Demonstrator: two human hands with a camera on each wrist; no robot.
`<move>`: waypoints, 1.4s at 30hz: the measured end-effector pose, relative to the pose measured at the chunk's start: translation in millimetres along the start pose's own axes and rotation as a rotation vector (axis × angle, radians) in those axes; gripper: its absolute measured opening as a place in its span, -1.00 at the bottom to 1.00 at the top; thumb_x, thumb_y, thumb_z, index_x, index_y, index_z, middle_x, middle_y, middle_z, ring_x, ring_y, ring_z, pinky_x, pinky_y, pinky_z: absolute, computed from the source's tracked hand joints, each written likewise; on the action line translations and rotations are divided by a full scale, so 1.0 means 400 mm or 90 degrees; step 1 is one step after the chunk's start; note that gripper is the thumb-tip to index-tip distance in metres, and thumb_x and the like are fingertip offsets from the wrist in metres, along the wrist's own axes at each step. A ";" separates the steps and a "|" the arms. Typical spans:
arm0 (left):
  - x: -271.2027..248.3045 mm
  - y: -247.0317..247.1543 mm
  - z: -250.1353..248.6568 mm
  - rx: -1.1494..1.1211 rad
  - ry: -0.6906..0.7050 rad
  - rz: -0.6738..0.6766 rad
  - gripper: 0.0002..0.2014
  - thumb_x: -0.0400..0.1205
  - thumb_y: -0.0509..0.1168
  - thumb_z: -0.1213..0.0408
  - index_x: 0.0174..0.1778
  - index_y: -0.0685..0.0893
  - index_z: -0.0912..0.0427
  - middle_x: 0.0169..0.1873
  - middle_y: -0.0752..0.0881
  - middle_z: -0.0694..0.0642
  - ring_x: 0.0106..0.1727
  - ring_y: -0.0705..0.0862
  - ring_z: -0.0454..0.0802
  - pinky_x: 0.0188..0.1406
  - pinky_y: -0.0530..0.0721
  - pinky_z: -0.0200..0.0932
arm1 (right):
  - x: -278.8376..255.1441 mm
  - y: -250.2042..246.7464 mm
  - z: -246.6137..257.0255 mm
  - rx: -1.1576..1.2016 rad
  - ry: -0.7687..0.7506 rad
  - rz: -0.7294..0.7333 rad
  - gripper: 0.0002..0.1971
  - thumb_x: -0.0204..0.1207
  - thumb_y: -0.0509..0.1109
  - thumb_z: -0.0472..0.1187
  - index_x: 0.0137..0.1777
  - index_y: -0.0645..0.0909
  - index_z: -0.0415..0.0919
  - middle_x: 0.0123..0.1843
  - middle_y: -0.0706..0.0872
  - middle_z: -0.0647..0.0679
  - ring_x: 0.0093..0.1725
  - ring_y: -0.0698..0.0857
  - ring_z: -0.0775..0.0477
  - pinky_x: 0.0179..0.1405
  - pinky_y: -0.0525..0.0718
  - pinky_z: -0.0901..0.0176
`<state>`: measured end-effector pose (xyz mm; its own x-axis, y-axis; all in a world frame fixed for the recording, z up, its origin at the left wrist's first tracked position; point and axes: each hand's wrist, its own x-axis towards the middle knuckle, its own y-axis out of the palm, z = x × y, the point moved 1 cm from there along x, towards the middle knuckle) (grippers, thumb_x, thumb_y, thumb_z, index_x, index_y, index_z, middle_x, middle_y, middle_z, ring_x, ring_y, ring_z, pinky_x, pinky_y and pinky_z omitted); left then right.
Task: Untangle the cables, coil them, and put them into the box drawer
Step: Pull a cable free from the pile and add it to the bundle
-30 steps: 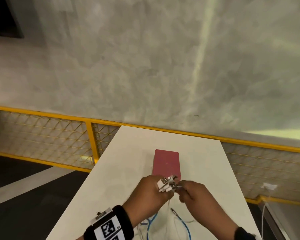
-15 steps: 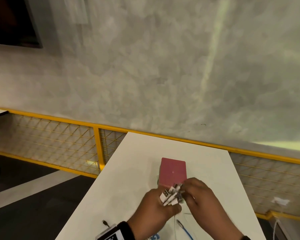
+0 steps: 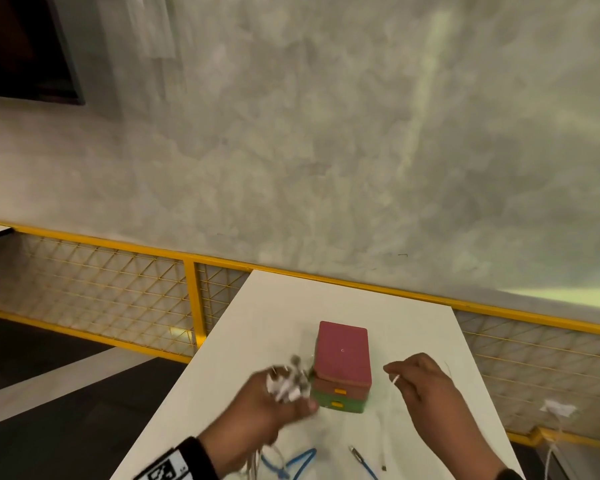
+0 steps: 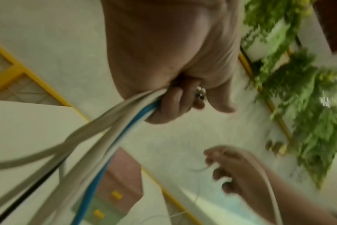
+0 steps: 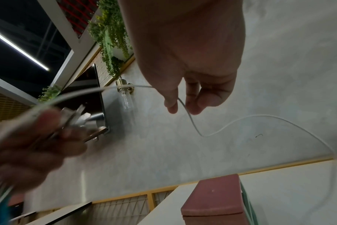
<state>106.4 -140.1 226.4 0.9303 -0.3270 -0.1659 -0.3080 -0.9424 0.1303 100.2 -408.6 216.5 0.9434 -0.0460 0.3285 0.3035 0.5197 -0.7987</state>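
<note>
My left hand (image 3: pixel 274 400) grips a bundle of cables (image 4: pixel 113 126), white, blue and black, with their white plug ends (image 3: pixel 286 386) sticking out above the fist, just left of the box. The small box (image 3: pixel 342 365) has a maroon top, a maroon drawer and a green drawer, both with yellow handles and both closed. My right hand (image 3: pixel 404 377) is to the right of the box and pinches a thin white cable (image 5: pixel 190 120) between thumb and fingers. That cable loops down toward the table (image 3: pixel 257 334). A blue cable (image 3: pixel 302 459) lies on the table near me.
The white table is narrow, with open floor off its left edge. A yellow mesh railing (image 3: pixel 118 278) and a grey wall stand behind it. A metal-tipped cable end (image 3: pixel 355 455) lies on the table near the front.
My hands were together over the plug ends; now they have pulled apart. The left hand moved left with the bundle, and the right moved right drawing out one thin white cable. The view dropped slightly.
</note>
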 end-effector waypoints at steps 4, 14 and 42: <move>0.030 0.011 -0.064 -0.086 0.083 -0.103 -0.85 0.50 0.53 0.42 -0.24 0.72 0.11 -0.61 0.33 -0.04 -0.57 0.14 -0.08 -0.54 0.06 -0.21 | -0.020 0.012 0.017 -0.032 0.002 0.041 -0.70 0.58 0.34 -0.29 0.13 0.75 0.10 -0.12 0.67 0.07 -0.11 0.74 0.01 -0.18 0.70 0.07; 0.009 0.170 -0.042 0.083 0.070 0.029 -0.75 0.50 0.45 0.58 -0.35 0.71 0.12 -0.56 0.66 -0.09 -0.60 0.54 -0.28 -0.60 0.43 -0.46 | -0.017 -0.002 0.160 -0.044 -0.063 0.092 -0.84 0.40 0.15 -0.11 -0.09 0.53 0.08 -0.33 0.30 0.21 -0.29 0.44 0.10 -0.51 0.24 0.34; 0.030 -0.001 -0.068 0.019 0.117 -0.151 -0.85 0.53 0.51 0.42 -0.20 0.66 0.16 -0.55 0.52 -0.08 -0.64 0.39 -0.10 -0.61 0.21 -0.24 | -0.065 0.014 0.028 -0.070 -0.071 0.211 -0.73 0.64 0.31 -0.07 0.28 0.70 0.17 -0.10 0.67 0.19 0.03 0.70 0.10 -0.14 0.50 0.43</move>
<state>123.0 -141.6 250.9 0.9966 -0.0817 -0.0089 -0.0808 -0.9935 0.0796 76.0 -394.8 209.2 0.9742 0.2067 0.0904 0.0014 0.3949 -0.9187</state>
